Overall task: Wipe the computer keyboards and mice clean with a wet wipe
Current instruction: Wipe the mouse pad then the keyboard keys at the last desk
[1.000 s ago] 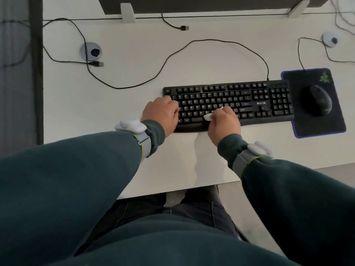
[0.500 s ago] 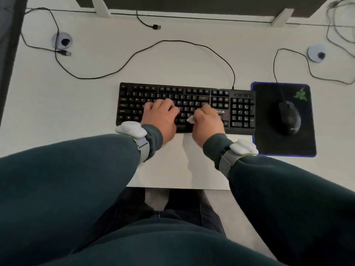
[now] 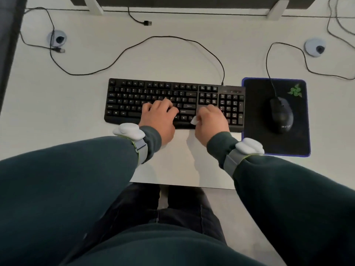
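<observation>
- Head view showed a black keyboard (image 3: 153, 93) lying on a white desk (image 3: 172, 54), with a black mouse (image 3: 281, 114) on a dark mouse pad (image 3: 259, 143) just beside the keyboard's right end.
- The right hand (image 3: 211, 121) was over the lower keys between the main block and the number pad. Its fingers were curled down round a small white wet wipe (image 3: 194, 120). Only a corner of the wipe showed, at the thumb side, low against the keys.
- The left hand (image 3: 159, 120) rested on the middle of the key field, fingers loosely spread and holding nothing. It looked to be steadying the keyboard.
- Judging by where the wipe sat, the keyboard was mid-wipe. No wet sheen was visible to show which keys were already clean. The number pad, to the right of the wipe, probably was left to do.
- The mouse sat untouched, apart from both hands, so that part was not yet done.
- Only one keyboard and one mouse were in view; whether others waited elsewhere could not be told.
</observation>
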